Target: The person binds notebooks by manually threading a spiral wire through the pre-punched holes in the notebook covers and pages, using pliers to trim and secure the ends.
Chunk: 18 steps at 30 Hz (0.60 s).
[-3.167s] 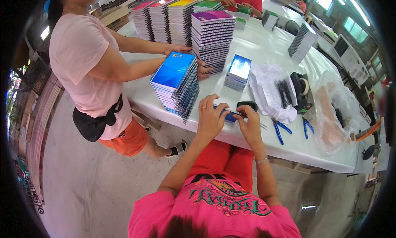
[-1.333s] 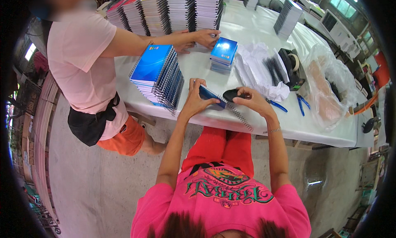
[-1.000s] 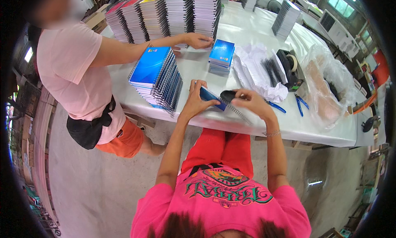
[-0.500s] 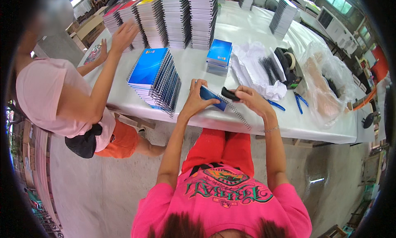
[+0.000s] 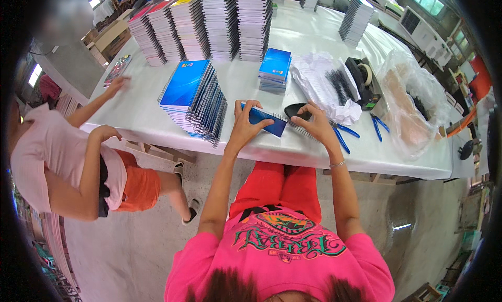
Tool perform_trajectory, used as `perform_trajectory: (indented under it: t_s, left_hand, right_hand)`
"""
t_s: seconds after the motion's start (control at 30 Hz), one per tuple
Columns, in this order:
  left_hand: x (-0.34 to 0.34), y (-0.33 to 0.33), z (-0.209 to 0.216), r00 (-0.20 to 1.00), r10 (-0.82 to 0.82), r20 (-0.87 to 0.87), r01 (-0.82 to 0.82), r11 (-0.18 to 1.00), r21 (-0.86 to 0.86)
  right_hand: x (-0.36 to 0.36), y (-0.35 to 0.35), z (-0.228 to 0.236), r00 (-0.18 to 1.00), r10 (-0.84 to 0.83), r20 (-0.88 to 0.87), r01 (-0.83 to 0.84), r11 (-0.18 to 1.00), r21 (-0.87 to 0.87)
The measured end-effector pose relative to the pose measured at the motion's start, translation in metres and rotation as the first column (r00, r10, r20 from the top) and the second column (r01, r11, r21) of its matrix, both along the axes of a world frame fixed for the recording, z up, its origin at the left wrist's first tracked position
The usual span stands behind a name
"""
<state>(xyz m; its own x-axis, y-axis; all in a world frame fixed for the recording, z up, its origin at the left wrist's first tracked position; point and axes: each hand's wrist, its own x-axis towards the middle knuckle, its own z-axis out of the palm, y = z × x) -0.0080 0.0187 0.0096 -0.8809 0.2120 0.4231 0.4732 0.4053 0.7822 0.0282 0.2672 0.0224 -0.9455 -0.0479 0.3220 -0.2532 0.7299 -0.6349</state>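
My left hand [image 5: 247, 125] is closed round a small blue-covered notebook [image 5: 271, 127], thumb on its cover, just above the table's near edge. From the notebook's right end a dark spiral wire coil [image 5: 303, 130] runs out toward my right hand [image 5: 317, 125]. The fingers of my right hand are closed on a rounded black object [image 5: 295, 111] beside the coil; its exact kind does not show. A stack of blue spiral notebooks [image 5: 187, 100] stands to the left, and a shorter stack of small blue notebooks [image 5: 275, 69] lies beyond my hands.
Blue-handled pliers [image 5: 345, 136] lie beside my right wrist, with a second pair [image 5: 378, 125] farther right. Crumpled white paper [image 5: 319, 79] holds loose coils, near a tape roll [image 5: 365, 74] and plastic bag [image 5: 413, 103]. Tall notebook stacks [image 5: 219, 32] stand behind. A co-worker [image 5: 68, 160] stands left.
The notebook has turned flatter, showing more of its cover. My right hand has brought the black object lower, near the coil. The co-worker has moved left, lowering their hands from the tall stacks.
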Motion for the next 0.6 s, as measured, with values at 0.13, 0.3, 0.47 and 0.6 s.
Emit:
perform_trajectory:
  t_s: [0.13,0.3,0.47,0.6]
  left_hand:
    - [0.010,0.002,-0.009,0.990,0.126,-0.064,-0.125,0.992,0.015]
    - [0.023,0.011,-0.007,0.986,0.135,-0.093,-0.123,0.984,0.127]
    - [0.029,0.018,-0.010,0.988,0.155,-0.013,-0.151,0.972,0.178]
    - [0.030,0.019,-0.013,0.984,0.180,-0.014,-0.174,0.968,0.183]
  right_hand:
    - [0.003,-0.014,0.020,0.999,0.051,0.015,-0.050,0.997,-0.055]
    - [0.023,-0.063,0.042,0.993,0.081,-0.090,-0.080,0.997,0.014]
    - [0.027,-0.077,0.032,0.979,-0.001,-0.202,0.012,0.999,0.052]
    - [0.030,-0.086,0.024,0.967,-0.035,-0.251,0.060,0.994,0.092]
